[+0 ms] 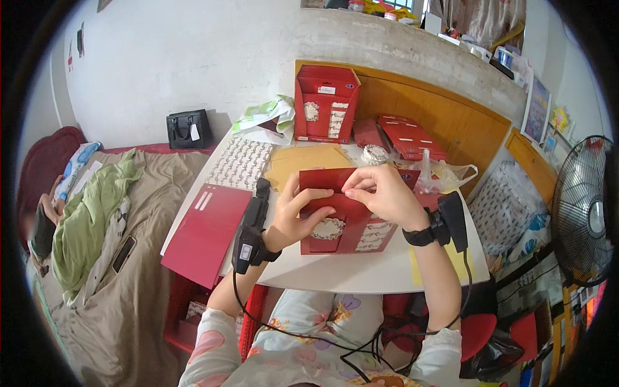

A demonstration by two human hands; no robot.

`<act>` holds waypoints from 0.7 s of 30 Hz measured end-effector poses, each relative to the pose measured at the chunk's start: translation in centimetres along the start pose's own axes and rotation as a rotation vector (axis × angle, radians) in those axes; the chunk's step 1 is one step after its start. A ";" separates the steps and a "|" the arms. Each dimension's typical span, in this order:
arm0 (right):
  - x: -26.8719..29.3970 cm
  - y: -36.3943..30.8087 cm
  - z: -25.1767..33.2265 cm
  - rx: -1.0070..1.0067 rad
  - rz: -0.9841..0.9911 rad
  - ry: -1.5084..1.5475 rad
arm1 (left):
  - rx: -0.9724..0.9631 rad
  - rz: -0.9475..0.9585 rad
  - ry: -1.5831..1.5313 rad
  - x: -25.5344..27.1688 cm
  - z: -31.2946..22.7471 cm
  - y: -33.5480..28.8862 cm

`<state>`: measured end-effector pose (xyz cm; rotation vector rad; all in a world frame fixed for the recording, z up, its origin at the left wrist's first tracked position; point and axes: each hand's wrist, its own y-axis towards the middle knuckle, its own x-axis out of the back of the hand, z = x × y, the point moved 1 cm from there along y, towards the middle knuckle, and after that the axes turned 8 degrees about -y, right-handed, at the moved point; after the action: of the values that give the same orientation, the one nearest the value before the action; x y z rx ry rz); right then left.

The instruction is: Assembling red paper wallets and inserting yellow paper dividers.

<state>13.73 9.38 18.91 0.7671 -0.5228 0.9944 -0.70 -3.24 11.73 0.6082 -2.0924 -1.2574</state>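
Note:
A red cardboard package stands upright on the white table in front of me, with a white ornate tag and a column of small patterned strips on its face. My left hand grips its left side, thumb and index finger across the front. With fingertips pinched together, my right hand works at the upper part of the same package, near its slot. Whatever small piece may be between those fingertips is hidden. A flat red card sheet with white slits lies left of my left hand.
On the white table are a sheet of patterned tags, tan paper, an upright box of red packages, stacked red packages and a plastic bag. A fan stands right. A person lies on the bed at left.

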 end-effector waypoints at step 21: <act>-0.2 -4.1 -4.6 0.601 -0.599 -0.650 | 0.038 -0.095 0.050 -0.1 -1.0 -0.4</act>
<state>17.44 11.46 14.51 1.6970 -0.4961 0.3053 0.17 -3.97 11.68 0.7557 -2.0717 -1.2442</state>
